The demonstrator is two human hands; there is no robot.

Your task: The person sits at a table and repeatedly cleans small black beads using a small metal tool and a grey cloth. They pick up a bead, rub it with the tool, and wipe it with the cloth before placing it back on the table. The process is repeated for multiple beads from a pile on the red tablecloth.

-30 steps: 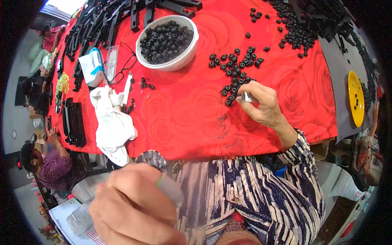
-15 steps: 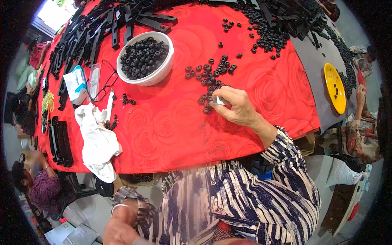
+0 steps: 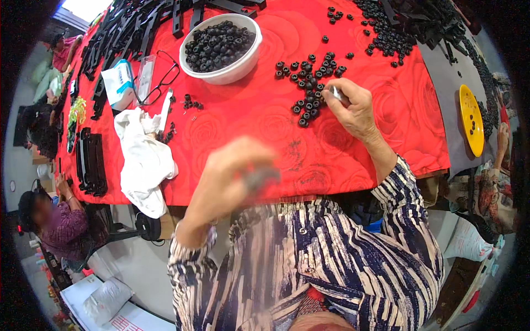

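Observation:
My right hand (image 3: 353, 110) is closed on a small shiny silver piece, perhaps a blade, pinched between thumb and fingers. It is just right of a loose cluster of small black ring-shaped parts (image 3: 303, 105) on the red tablecloth (image 3: 221, 124). Over the table's near edge is my left hand (image 3: 229, 174), smeared by motion. A blurred dark grey patch shows at its fingers; whether it is a held thing I cannot make out. Beyond the hands, a white bowl (image 3: 229, 74) is heaped with similar black parts (image 3: 218, 44).
On the left lie a white cloth (image 3: 143, 160), eyeglasses (image 3: 163, 80), a blue-white packet (image 3: 117, 83) and black strips (image 3: 91, 163). More black strips (image 3: 146, 33) pile up at the back. A yellow plate (image 3: 471, 121) sits at right; other people sit around the table.
My left hand has risen from the lower edge to above the near table edge. The view has shifted, so the table's things appear farther right and higher. My right hand keeps its pinch.

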